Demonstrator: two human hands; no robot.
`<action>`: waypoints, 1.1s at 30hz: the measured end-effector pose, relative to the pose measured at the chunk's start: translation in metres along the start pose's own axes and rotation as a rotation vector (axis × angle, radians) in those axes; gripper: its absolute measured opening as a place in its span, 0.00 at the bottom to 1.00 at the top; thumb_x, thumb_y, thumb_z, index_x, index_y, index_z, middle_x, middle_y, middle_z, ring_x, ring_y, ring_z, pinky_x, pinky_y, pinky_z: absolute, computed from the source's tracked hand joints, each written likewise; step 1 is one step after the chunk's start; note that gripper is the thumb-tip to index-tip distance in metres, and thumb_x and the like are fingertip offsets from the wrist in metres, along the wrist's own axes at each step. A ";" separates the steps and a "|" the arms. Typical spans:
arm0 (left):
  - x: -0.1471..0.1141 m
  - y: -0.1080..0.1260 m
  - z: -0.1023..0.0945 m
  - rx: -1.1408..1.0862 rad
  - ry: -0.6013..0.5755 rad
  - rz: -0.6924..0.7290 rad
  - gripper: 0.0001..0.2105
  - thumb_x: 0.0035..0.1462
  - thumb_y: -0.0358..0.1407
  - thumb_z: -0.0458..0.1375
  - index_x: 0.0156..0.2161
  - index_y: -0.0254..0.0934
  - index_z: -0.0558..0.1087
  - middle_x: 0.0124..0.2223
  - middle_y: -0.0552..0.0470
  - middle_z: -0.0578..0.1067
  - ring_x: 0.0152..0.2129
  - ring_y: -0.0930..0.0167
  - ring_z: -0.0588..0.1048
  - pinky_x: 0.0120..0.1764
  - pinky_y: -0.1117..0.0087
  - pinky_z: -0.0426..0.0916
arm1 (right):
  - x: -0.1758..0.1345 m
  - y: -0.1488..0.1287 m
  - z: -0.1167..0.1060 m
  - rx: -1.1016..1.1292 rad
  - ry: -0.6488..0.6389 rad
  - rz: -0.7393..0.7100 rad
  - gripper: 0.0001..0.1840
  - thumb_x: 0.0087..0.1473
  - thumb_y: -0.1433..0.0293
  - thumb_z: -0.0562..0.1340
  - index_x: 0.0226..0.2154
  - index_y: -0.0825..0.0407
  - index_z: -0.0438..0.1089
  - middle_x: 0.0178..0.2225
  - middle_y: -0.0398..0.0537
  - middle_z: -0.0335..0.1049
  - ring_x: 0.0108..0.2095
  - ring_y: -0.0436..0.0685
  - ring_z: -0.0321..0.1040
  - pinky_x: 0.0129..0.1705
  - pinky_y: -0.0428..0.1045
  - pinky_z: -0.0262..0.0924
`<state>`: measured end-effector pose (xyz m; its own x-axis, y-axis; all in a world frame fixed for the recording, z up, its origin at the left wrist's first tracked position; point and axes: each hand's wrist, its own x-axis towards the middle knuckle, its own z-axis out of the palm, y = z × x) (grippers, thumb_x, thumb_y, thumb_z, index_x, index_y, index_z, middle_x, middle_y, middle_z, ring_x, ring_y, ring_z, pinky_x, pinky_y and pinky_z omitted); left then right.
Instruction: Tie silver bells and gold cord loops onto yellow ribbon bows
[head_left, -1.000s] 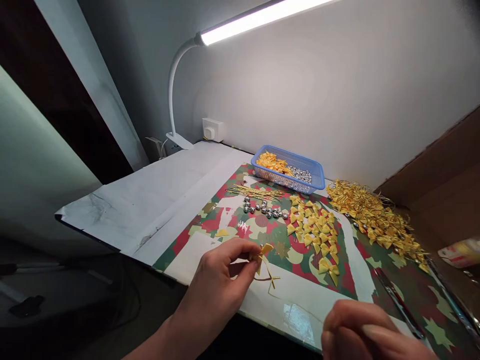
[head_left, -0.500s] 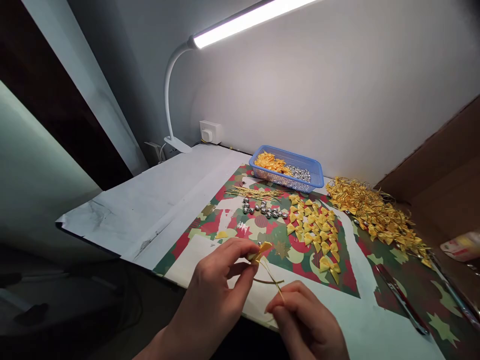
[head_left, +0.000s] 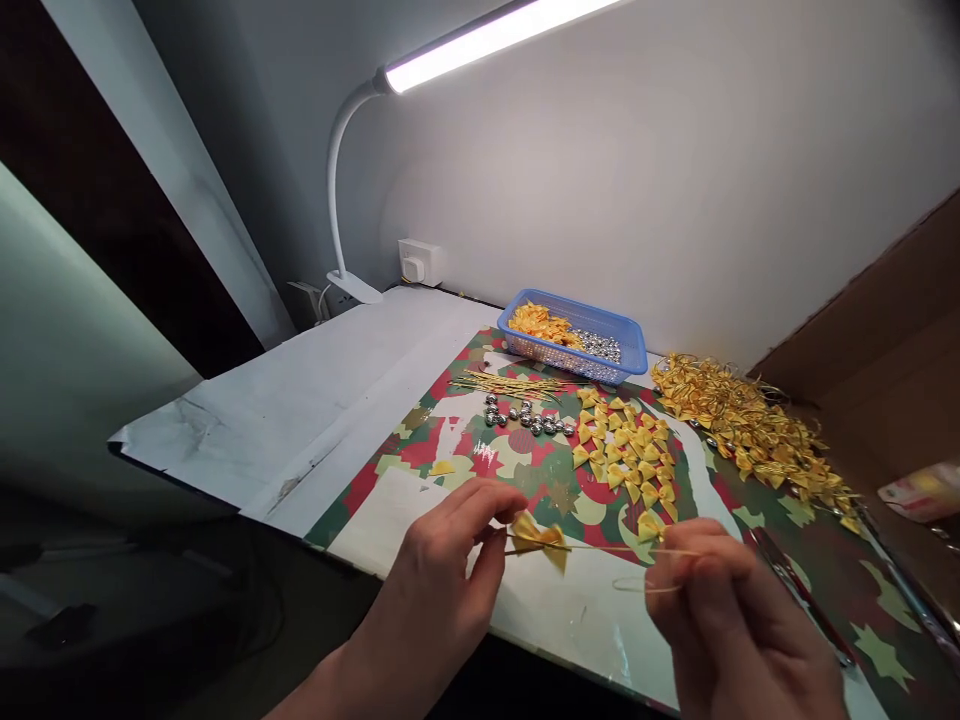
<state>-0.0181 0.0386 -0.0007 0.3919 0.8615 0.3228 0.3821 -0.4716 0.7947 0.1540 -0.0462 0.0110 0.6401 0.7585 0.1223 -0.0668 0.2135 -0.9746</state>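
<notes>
My left hand (head_left: 457,560) is closed, thumb and index finger pinched at the left edge of a yellow ribbon bow (head_left: 553,540); the fingertips hide what else sits between them. A thin gold cord (head_left: 611,548) runs from the bow to my right hand (head_left: 739,610), which is closed on its far part. The stretch between the hands is nearly straight, and a slack loop hangs beside my right fingers. Beyond the hands lie rows of yellow bows (head_left: 630,450), several silver jingle bells (head_left: 536,422) and a bundle of gold cords (head_left: 517,384).
A blue basket (head_left: 636,350) with yellow bows and silver bells stands against the wall. Right of it is a heap of corded bows (head_left: 742,420). Tweezers (head_left: 806,595) lie partly behind my right hand. A lamp (head_left: 334,170) is clamped at the back left.
My right hand has moved right and slightly up, drawing the cord out straight. The bow now shows just right of my left fingertips. The silver bell at the left fingers is no longer visible.
</notes>
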 end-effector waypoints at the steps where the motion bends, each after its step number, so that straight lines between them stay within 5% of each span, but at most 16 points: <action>1: -0.002 0.001 -0.001 -0.045 -0.042 -0.044 0.17 0.58 0.21 0.50 0.44 0.41 0.74 0.39 0.52 0.79 0.35 0.68 0.79 0.38 0.68 0.76 | 0.004 -0.002 -0.002 0.052 0.019 0.055 0.15 0.56 0.57 0.69 0.26 0.49 0.74 0.33 0.44 0.65 0.26 0.48 0.59 0.24 0.42 0.59; 6: -0.010 0.014 -0.005 -0.410 -0.272 -0.307 0.20 0.60 0.25 0.50 0.52 0.47 0.74 0.47 0.52 0.79 0.45 0.64 0.78 0.42 0.68 0.78 | 0.024 -0.005 -0.009 0.230 -0.190 0.137 0.13 0.59 0.58 0.68 0.28 0.48 0.77 0.29 0.43 0.68 0.25 0.47 0.65 0.25 0.41 0.64; 12: -0.006 0.024 -0.005 -0.557 -0.337 -0.441 0.12 0.62 0.32 0.54 0.49 0.42 0.74 0.49 0.46 0.76 0.47 0.60 0.76 0.45 0.62 0.78 | 0.031 -0.003 -0.008 0.326 -0.387 0.125 0.12 0.64 0.63 0.62 0.32 0.49 0.78 0.33 0.44 0.70 0.32 0.49 0.72 0.39 0.45 0.71; 16: 0.000 0.017 0.002 -0.528 -0.255 -0.369 0.22 0.64 0.41 0.60 0.61 0.51 0.64 0.64 0.48 0.66 0.62 0.58 0.64 0.60 0.55 0.67 | 0.033 -0.007 -0.002 0.448 -0.479 0.191 0.14 0.65 0.64 0.61 0.30 0.50 0.76 0.31 0.43 0.65 0.31 0.50 0.71 0.35 0.45 0.70; 19: 0.005 0.016 0.012 -0.562 -0.323 -0.322 0.29 0.59 0.39 0.65 0.63 0.53 0.61 0.68 0.49 0.63 0.64 0.57 0.62 0.61 0.55 0.65 | 0.033 -0.013 0.007 0.523 -0.559 0.300 0.15 0.66 0.64 0.60 0.30 0.51 0.75 0.29 0.44 0.68 0.31 0.49 0.69 0.36 0.44 0.67; 23: 0.010 0.020 0.023 -0.602 -0.331 -0.234 0.16 0.63 0.32 0.61 0.55 0.43 0.72 0.59 0.45 0.73 0.52 0.59 0.73 0.54 0.59 0.71 | 0.036 -0.021 0.015 0.509 -0.684 0.414 0.15 0.66 0.62 0.60 0.31 0.52 0.74 0.25 0.43 0.68 0.27 0.47 0.64 0.32 0.41 0.62; 28: 0.010 0.018 0.015 -0.837 -0.420 -0.375 0.06 0.61 0.32 0.63 0.44 0.38 0.78 0.37 0.52 0.79 0.35 0.68 0.76 0.41 0.68 0.73 | 0.047 -0.036 0.010 0.337 -0.532 0.284 0.15 0.63 0.62 0.63 0.28 0.52 0.74 0.24 0.41 0.64 0.22 0.44 0.59 0.26 0.40 0.57; 33: 0.005 0.020 0.002 -0.915 -0.401 -0.452 0.07 0.61 0.33 0.65 0.45 0.41 0.79 0.41 0.52 0.80 0.35 0.69 0.76 0.38 0.70 0.74 | 0.049 -0.036 0.001 0.133 -0.345 0.065 0.13 0.61 0.63 0.66 0.27 0.49 0.77 0.31 0.43 0.68 0.31 0.47 0.64 0.35 0.40 0.63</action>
<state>-0.0071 0.0337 0.0160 0.6792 0.7178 -0.1531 -0.1418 0.3329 0.9322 0.1870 -0.0165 0.0524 0.3367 0.9314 0.1387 -0.2128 0.2188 -0.9523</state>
